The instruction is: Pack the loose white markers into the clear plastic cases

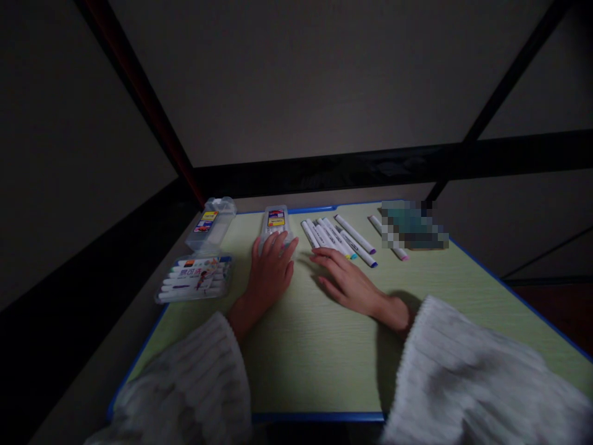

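My left hand [272, 272] lies with spread fingers over the near end of a clear plastic marker case [277, 216], which has a yellow and red label and white markers inside. The fingertips touch the case and cover its lower end. To the right, my right hand [349, 281] is held open with its fingers loosely stretched, nothing visible in them. Its fingertips are beside the near ends of a row of white markers [324, 238] with coloured ends; I cannot tell whether they touch. Two more markers, one a purple-ended marker [356, 235], lie at that row's right.
A clear case [210, 228] with a label stands at the table's far left. Before it, a flat marker pack [194, 278] overhangs the left edge. Further right are a pink-ended marker [393, 242] and a blurred greenish flat object [417, 225]. The pale green table [306, 364] has blue edging.
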The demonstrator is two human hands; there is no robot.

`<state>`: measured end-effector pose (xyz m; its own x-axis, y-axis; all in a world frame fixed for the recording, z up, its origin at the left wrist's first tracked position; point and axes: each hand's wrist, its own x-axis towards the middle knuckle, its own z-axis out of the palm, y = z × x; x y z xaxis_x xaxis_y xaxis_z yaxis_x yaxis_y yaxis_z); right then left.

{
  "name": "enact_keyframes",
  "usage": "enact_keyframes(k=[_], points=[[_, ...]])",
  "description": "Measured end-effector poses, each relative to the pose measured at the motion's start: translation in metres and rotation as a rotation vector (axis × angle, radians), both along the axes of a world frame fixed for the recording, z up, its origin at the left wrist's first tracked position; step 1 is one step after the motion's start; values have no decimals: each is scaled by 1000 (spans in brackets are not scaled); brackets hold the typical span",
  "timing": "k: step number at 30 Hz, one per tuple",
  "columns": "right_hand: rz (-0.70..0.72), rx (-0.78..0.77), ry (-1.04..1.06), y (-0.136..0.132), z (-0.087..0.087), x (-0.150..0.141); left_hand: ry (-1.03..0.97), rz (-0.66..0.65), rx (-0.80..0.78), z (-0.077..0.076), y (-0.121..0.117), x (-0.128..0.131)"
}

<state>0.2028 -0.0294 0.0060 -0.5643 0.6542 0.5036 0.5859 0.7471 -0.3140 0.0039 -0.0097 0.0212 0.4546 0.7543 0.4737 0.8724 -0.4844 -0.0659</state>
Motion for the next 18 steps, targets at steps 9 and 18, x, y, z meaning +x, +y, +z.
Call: enact_keyframes(k=[9,18], points=[[9,-8,-2,1,-2,0,24,85,30,3,10,-12],[16,-19,-18,1,1,-1,-12,159,45,8,19,-22]])
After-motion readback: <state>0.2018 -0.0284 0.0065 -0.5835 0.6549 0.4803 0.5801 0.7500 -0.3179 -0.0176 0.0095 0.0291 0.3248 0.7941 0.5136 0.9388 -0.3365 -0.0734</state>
